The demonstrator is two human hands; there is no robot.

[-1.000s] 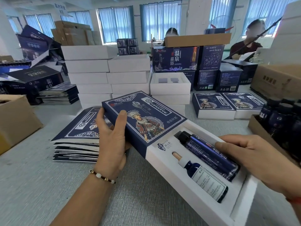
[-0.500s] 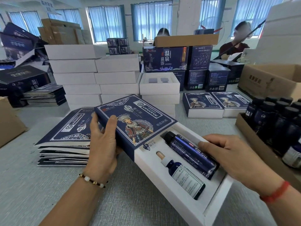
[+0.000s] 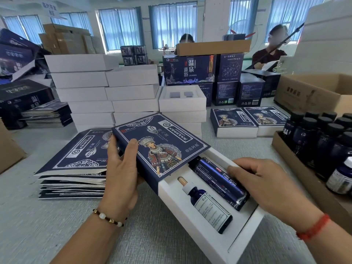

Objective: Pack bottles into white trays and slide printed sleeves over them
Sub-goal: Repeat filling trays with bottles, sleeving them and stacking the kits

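L hand (image 3: 122, 168) pinched light card sleeve (image 3: 160, 145) by its edge; R hand (image 3: 266, 180) pressed tray (image 3: 192, 231), bottles fragile.

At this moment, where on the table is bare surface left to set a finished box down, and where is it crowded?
Bare grey table lies near left, in front of the flat sleeve stack, and near centre between the forearms. A narrower strip runs between the white tray and the crate of bottles. The far side is crowded with stacked white trays and two sleeved boxes.
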